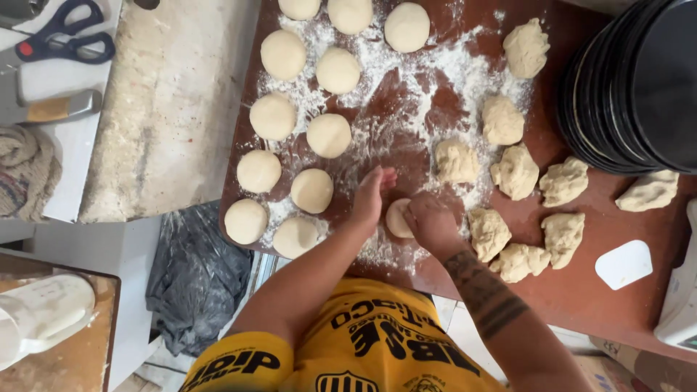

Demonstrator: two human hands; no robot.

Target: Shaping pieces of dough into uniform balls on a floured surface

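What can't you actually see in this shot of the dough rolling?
- Dough piece between the left hand and right hand: mostly covered by them, shape unclear.
- Stack of black pans: cut off by the top and right edges.
- Scissors: blade tips cut off at the top-left corner.
- White jar: cut off by the left edge.

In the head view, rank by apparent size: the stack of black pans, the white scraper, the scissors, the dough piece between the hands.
1. Stack of black pans
2. Scissors
3. White scraper, close to the scissors, so unsure
4. Dough piece, partly hidden by the hands
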